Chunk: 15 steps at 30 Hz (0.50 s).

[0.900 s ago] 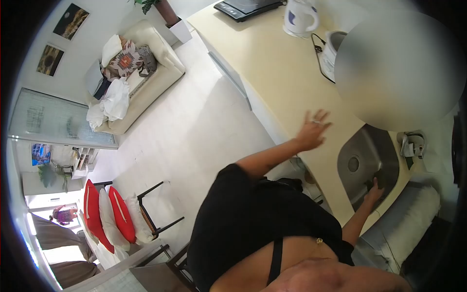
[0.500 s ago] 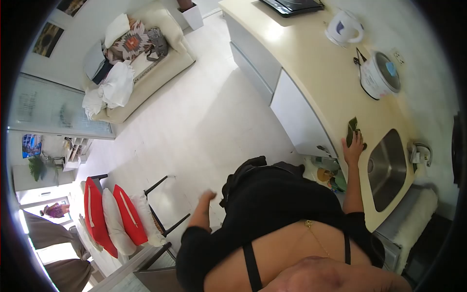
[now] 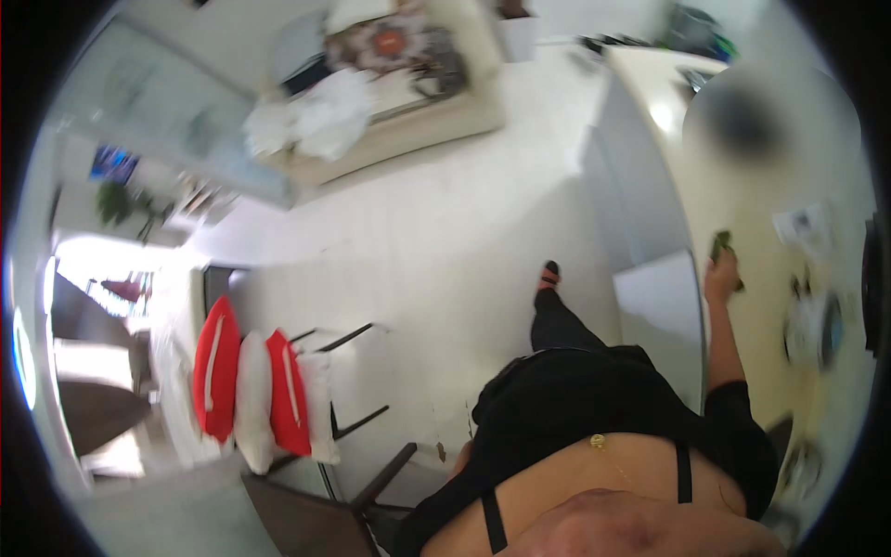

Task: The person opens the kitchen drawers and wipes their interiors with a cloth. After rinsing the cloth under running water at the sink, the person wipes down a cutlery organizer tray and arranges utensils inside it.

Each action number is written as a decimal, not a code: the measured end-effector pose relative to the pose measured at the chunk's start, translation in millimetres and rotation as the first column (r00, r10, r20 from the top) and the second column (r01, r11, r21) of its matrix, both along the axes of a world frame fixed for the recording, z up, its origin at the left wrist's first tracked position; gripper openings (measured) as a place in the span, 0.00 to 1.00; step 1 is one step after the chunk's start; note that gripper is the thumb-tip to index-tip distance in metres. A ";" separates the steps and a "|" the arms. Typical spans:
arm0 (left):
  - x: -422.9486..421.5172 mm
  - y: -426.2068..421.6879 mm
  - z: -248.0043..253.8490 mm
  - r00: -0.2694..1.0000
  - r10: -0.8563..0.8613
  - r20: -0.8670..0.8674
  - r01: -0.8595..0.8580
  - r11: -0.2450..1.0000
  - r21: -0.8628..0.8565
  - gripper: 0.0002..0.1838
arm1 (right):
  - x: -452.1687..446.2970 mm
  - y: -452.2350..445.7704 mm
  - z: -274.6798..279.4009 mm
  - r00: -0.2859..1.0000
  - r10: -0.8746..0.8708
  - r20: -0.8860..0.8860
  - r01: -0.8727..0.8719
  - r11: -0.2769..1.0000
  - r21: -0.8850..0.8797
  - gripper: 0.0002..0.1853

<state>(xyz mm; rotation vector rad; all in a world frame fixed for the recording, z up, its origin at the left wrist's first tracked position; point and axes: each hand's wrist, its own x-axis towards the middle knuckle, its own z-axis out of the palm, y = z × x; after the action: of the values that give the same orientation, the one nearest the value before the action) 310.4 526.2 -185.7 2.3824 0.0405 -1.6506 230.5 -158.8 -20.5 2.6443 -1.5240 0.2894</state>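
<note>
My right hand [image 3: 721, 280] is over the cream countertop [image 3: 676, 104], its fingers closed round a crumpled dark green cloth [image 3: 722, 243]. Parts of the cloth stick out on both sides of the fingers. Farther in toward the wall, to the right of that hand, are a white pitcher-like vessel [image 3: 806, 228] and a white pot-shaped cooker [image 3: 817, 330], both blurred. Of my left arm only a sliver of skin shows beside my black top; the fingers of my left hand are hidden.
White cabinets [image 3: 661, 302] run under the counter. A dark chair [image 3: 311, 511] and red and white cushions [image 3: 218, 371] stand at the left. A cream sofa [image 3: 399, 144] with white bags [image 3: 332, 116] is ahead. A blurred round patch covers the counter's far part.
I have moved forward along the counter, leaving the sink behind. My right hand has gone from lying on the cloth to gripping it. My left hand has dropped out of sight.
</note>
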 end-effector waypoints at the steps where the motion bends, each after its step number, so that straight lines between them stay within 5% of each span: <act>1: 11.6 -12.0 -3.1 0.999 0.030 0.019 -0.031 1.000 0.002 0.19 | 23.6 -21.5 -16.2 0.998 0.056 0.011 -0.055 0.994 -0.097 0.26; 6: 112.6 -73.5 -16.3 0.978 -0.020 0.207 0.006 0.998 0.066 0.18 | 161.9 -102.0 -23.9 0.993 0.029 -0.119 -0.042 0.993 -0.107 0.27; 9: 218.8 -104.8 -27.5 0.801 0.039 0.597 -0.078 0.996 0.040 0.17 | 235.2 -142.6 -23.8 0.993 0.079 -0.087 -0.085 0.994 -0.071 0.25; 10: 254.4 -113.7 -40.9 0.653 0.132 0.746 -0.099 0.991 -0.089 0.18 | 256.8 -149.0 -6.0 0.982 0.168 -0.085 -0.166 0.986 0.035 0.25; 11: 287.0 -140.2 -8.0 0.546 0.456 0.703 -0.270 0.890 -0.369 0.18 | 276.0 -151.6 5.6 0.965 0.250 -0.079 -0.238 0.961 0.138 0.26; 12: 321.0 -166.3 13.1 0.489 0.562 0.667 -0.342 0.827 -0.447 0.17 | 293.9 -145.4 6.8 0.961 0.268 -0.071 -0.257 0.957 0.134 0.26; 14: 381.5 -223.7 34.9 0.483 0.594 0.643 -0.281 0.801 -0.529 0.18 | 318.6 -129.3 2.4 0.846 0.475 0.244 -0.524 0.826 0.209 0.27; 15: 410.9 -256.0 41.0 0.497 0.595 0.632 -0.242 0.794 -0.557 0.18 | 328.1 -97.5 15.5 0.889 0.371 0.268 -0.452 0.804 0.386 0.30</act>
<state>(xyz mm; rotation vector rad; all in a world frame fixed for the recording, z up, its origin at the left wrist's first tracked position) 721.3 270.3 -144.7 2.2735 0.1187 -0.2337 558.6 -256.3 -5.0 3.4010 -1.1308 0.2346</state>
